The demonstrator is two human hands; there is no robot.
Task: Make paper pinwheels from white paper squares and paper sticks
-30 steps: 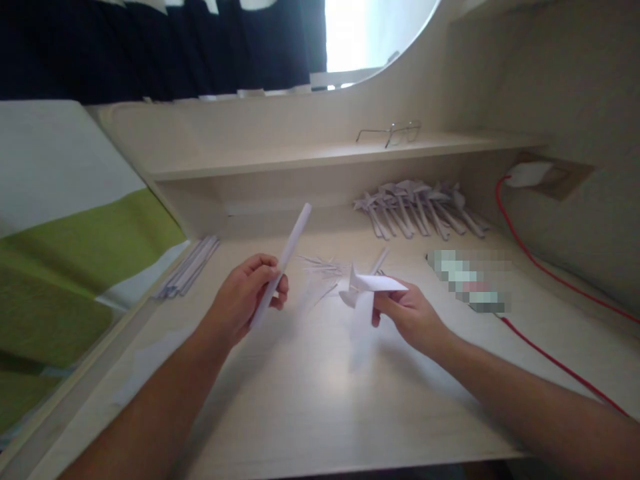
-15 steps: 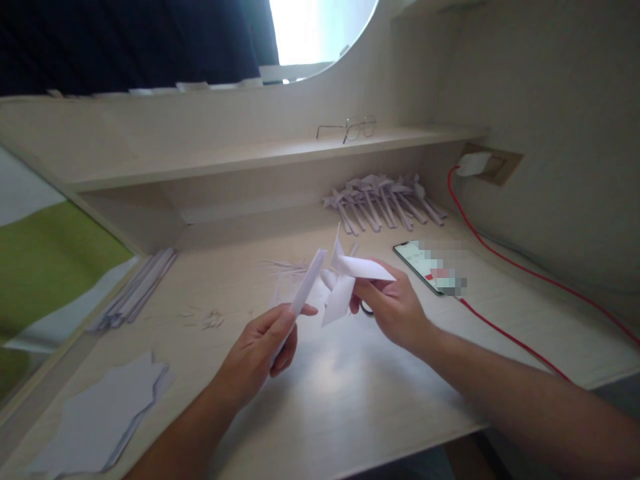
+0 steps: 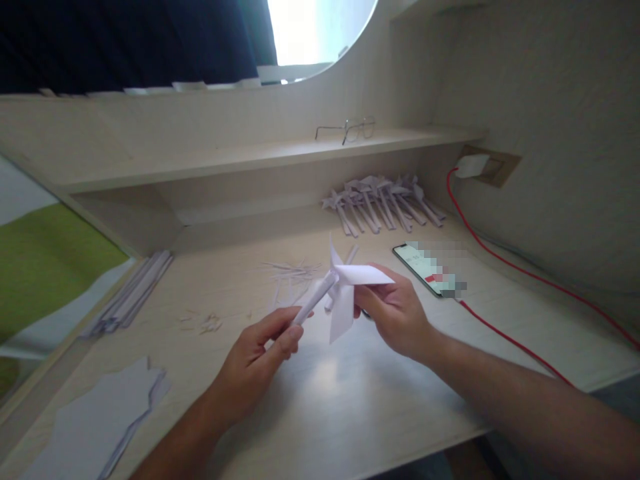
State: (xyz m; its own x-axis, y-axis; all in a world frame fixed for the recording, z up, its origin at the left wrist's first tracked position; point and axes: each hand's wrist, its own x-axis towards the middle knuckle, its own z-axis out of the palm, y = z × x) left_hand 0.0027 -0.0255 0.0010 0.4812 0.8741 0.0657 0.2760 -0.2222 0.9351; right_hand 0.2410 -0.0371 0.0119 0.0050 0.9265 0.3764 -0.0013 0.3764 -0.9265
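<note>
Head view, nearest first: shows a bare stretch of counter [image 3: 280, 427] along the front edge and a stack of white paper sheets [image 3: 90, 427] at lower left. Just beyond, over mid-counter, has left fingers [image 3: 289, 341] closed round the lower part of a rolled paper tube [image 3: 316, 299], tilted up toward the right, far end right at the centre of a white pinwheel [image 3: 346, 293]; cannot tell whether touching. Has right fingers [image 3: 371, 300] pinched on the pinwheel from its right side, partly covered by a blade. Leaves mostly hidden a dark object [image 3: 367, 314] behind the right fingers and a pale rod [image 3: 353, 253] behind the pinwheel; cannot identify either. Past the left fingers, shows tiny loose pieces [image 3: 213, 323], then thin paper strips [image 3: 290, 269], and rolled paper sticks [image 3: 130, 293] along the left edge. To the right, shows a phone [image 3: 420, 267] with partly blurred screen and a red cable [image 3: 515, 339] at its lower end. Farther back, shows a heap of stemmed pinwheels [image 3: 383, 193] beneath a shelf [image 3: 225, 167], glasses [image 3: 346, 130] on top of it, a white plug [image 3: 473, 165] at the right wall, and farthest, a dark curtain [image 3: 125, 47].
</note>
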